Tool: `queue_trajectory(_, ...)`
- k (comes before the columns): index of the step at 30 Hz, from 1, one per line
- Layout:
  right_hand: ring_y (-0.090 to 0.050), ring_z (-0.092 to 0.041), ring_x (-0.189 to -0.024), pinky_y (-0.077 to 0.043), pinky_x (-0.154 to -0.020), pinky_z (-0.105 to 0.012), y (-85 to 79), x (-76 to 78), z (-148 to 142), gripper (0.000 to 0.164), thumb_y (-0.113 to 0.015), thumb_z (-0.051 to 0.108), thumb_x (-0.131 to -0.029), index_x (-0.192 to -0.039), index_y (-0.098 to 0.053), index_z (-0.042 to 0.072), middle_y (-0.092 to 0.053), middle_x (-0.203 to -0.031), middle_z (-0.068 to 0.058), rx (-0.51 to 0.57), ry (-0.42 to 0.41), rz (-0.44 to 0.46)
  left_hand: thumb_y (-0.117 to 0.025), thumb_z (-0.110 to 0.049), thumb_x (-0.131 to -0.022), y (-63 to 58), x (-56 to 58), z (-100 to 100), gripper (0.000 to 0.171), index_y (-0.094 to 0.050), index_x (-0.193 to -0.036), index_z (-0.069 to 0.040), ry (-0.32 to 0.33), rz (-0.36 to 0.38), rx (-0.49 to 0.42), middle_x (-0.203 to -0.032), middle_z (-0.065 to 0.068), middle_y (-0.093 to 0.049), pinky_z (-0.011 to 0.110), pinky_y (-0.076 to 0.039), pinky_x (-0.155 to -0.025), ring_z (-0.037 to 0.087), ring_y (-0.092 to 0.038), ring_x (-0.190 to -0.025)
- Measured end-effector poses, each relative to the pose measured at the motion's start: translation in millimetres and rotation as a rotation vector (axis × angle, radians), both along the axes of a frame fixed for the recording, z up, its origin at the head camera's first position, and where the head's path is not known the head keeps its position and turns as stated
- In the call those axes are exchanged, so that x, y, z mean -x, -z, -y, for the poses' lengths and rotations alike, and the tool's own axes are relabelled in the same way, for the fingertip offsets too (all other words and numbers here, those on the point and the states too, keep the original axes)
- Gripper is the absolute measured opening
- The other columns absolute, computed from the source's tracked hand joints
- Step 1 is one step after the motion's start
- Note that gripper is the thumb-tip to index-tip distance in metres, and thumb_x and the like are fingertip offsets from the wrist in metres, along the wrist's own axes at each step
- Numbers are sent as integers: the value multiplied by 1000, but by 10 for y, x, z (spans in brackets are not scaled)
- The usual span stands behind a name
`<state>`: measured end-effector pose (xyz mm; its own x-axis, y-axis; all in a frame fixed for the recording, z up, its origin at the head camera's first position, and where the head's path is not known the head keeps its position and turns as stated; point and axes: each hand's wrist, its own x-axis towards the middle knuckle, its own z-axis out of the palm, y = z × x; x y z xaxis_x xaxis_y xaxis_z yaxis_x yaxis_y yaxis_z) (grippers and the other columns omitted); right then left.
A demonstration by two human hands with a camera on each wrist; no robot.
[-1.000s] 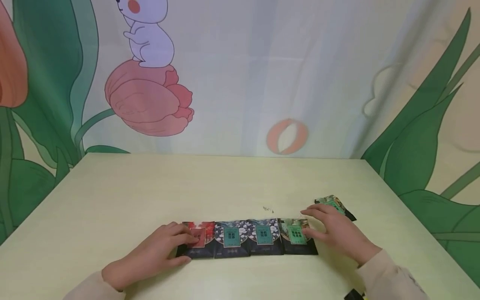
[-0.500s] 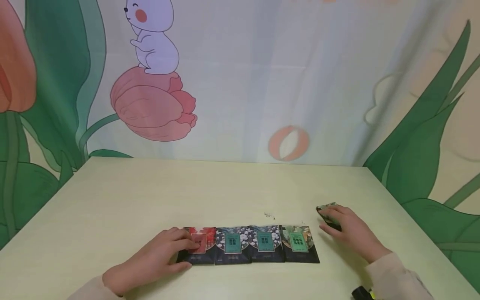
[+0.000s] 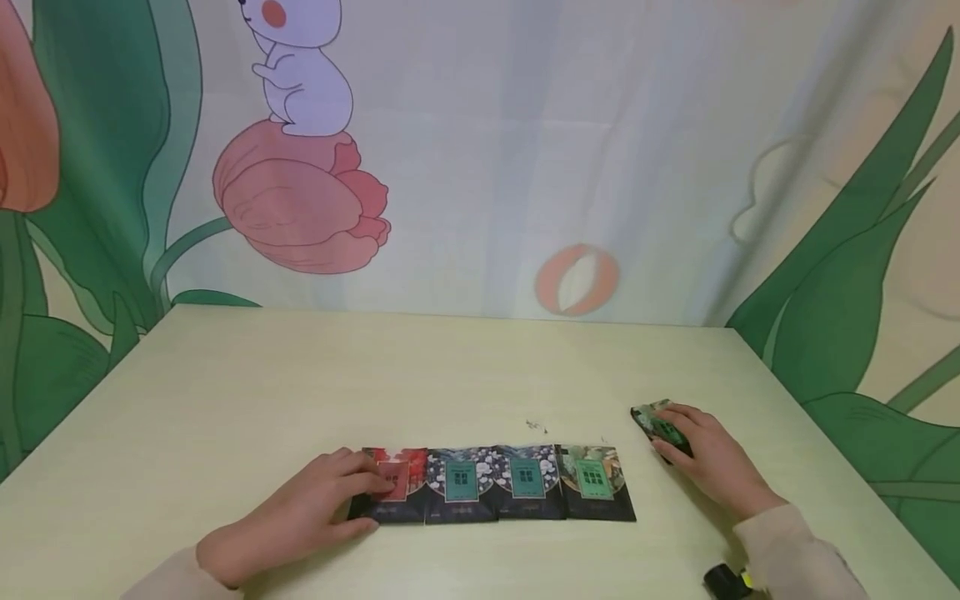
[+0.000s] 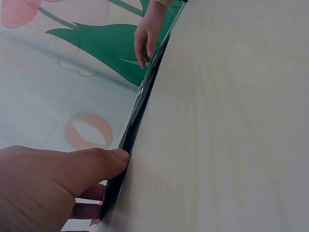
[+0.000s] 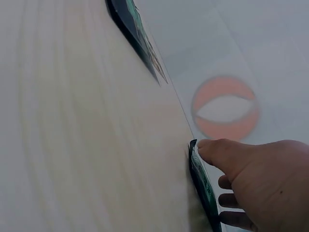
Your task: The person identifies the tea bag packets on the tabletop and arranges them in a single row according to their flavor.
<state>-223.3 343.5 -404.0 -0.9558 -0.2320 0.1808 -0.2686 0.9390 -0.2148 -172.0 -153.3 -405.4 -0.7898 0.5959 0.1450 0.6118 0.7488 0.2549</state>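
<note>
A row of flat sachets lies edge to edge on the table. The red sachet (image 3: 408,487) is at its left end, then two blue-floral sachets (image 3: 461,483), then a green-labelled sachet (image 3: 596,483). My left hand (image 3: 300,508) rests on the red sachet, fingertips on its face and thumb (image 4: 104,166) at its near edge. Farther right and back, my right hand (image 3: 716,462) grips a loose green sachet (image 3: 652,421) from above. In the right wrist view, the thumb (image 5: 222,152) is at this sachet's corner, fingers along its far side. The hand covers most of it.
A black object with a yellow-green part (image 3: 726,581) lies beside the right sleeve. A small dark mark (image 3: 536,426) shows on the pale table (image 3: 420,367) behind the row. A printed curtain (image 3: 465,167) hangs at the table's back edge.
My right hand has moved right from the green-labelled end of the row onto the loose green sachet, which is turned slightly. The left hand stays on the red sachet.
</note>
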Motion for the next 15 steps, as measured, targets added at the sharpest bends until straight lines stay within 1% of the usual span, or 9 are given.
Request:
queue_trajectory(4,-41,-48,-128,-36,-102,-62,17,4,-22,50,-60,29,-94,-135,-51,2,-46,-140,-25,-12,-8,12,-77,-38,-79,-12,-2,-8,37,-70,-113,-24,-4,5,3,-117,-4,-60,43,-49,-94,18,-55,-110)
queue_trajectory(11,-46,-47,-124,-38,-102,-60,35,4,-16,43,-61,19,-93,-130,-56,-1,-53,-135,-26,-36,-29,-11,-77,-36,-79,-10,-14,-9,36,-70,-112,-23,2,-6,0,-116,-4,-60,43,-49,-93,18,-55,-110)
queue_trajectory(15,-47,-46,-123,-39,-101,-59,35,-5,-9,42,-62,18,-92,-129,-57,-2,-54,-133,-25,-45,-34,-20,-77,-37,-79,-16,-9,-11,36,-70,-111,-23,1,-1,2,-114,-5,-60,42,-49,-93,17,-55,-108)
